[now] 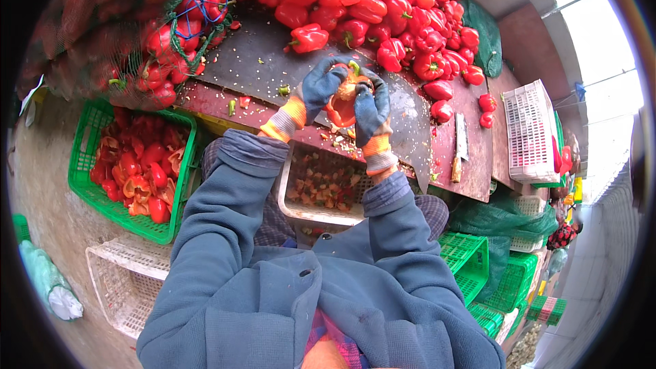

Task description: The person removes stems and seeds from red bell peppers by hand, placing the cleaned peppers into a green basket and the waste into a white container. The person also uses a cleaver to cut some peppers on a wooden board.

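Note:
Both hands wear dark blue coated work gloves with orange and grey cuffs. Between them is an opened red bell pepper [340, 113], its pale seed core and green stem showing at the top. My left hand [322, 87] grips the pepper's left side. My right hand [374, 105] is closed around its right side, fingers at the core. Beneath my hands, the dark board [246, 56] on the table is strewn with seeds and stem scraps. A white crate [283, 184] holding cores and trimmings sits below the table edge, between my knees.
Whole red bell peppers [369, 7] are heaped behind the board. A full mesh sack [102, 25] slumps at the left, above a green crate [77, 164] of opened peppers. A wooden-handled cleaver [461, 138] lies at the right. Stacked crates [464, 251] stand lower right, a white crate [128, 256] lower left.

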A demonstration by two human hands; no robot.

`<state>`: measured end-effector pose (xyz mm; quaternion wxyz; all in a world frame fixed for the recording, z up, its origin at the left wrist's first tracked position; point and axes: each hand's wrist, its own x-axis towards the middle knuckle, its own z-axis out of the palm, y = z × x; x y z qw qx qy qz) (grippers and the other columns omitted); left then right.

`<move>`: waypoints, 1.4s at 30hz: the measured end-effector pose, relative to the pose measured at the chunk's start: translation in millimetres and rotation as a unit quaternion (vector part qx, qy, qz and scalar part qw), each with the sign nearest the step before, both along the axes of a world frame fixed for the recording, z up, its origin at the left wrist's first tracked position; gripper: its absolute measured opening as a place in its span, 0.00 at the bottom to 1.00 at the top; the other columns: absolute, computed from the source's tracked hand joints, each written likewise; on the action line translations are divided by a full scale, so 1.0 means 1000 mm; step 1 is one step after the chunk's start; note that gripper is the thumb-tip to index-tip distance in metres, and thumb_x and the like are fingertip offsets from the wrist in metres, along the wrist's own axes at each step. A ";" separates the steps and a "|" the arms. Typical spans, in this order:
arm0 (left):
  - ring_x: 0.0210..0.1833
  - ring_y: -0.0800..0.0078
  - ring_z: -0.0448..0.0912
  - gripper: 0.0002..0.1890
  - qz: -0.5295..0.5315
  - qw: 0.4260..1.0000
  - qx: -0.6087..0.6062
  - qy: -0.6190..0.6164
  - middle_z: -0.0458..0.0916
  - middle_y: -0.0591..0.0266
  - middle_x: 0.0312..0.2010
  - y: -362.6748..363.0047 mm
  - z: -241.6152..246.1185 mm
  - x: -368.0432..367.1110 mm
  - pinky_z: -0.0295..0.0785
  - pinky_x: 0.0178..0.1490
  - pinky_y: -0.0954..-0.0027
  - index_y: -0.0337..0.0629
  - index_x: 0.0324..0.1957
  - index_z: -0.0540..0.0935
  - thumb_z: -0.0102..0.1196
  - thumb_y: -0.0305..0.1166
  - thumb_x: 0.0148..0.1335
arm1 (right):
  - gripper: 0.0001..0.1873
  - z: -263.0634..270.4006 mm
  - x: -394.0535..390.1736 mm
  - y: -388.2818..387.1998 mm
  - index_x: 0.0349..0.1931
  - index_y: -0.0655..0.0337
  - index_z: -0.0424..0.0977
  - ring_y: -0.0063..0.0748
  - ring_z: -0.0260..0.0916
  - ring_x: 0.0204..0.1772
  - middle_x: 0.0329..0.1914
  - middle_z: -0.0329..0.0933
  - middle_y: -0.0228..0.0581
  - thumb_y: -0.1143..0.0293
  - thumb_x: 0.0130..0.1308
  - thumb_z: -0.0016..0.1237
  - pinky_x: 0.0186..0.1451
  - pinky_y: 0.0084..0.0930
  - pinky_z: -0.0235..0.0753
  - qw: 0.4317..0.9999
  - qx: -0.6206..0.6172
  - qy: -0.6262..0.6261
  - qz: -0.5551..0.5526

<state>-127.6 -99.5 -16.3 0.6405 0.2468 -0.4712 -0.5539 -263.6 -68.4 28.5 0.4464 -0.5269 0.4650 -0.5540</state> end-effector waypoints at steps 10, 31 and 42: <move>0.49 0.69 0.76 0.13 0.158 0.923 -0.221 -0.271 0.78 0.56 0.45 0.020 0.010 -0.030 0.70 0.56 0.68 0.38 0.48 0.74 0.54 0.28 0.61 | 0.09 -0.015 -0.022 -0.022 0.48 0.56 0.67 0.30 0.73 0.34 0.38 0.74 0.37 0.68 0.69 0.45 0.35 0.29 0.78 0.959 0.175 -0.221 -0.011; 0.70 0.43 0.58 0.41 0.076 0.940 -0.101 -0.316 0.59 0.36 0.65 0.043 0.015 -0.052 0.55 0.71 0.57 0.32 0.67 0.57 0.60 0.31 0.51 | 0.11 0.025 -0.044 0.016 0.42 0.65 0.76 0.23 0.75 0.37 0.36 0.79 0.31 0.69 0.63 0.53 0.40 0.23 0.74 0.983 0.135 0.065 0.106; 0.67 0.48 0.64 0.41 0.026 0.932 -0.171 -0.317 0.64 0.42 0.64 0.066 0.027 -0.053 0.58 0.69 0.58 0.36 0.67 0.59 0.55 0.26 0.47 | 0.19 0.030 -0.076 0.035 0.33 0.57 0.75 0.20 0.68 0.24 0.24 0.73 0.29 0.50 0.63 0.46 0.27 0.17 0.65 0.959 0.222 0.038 0.174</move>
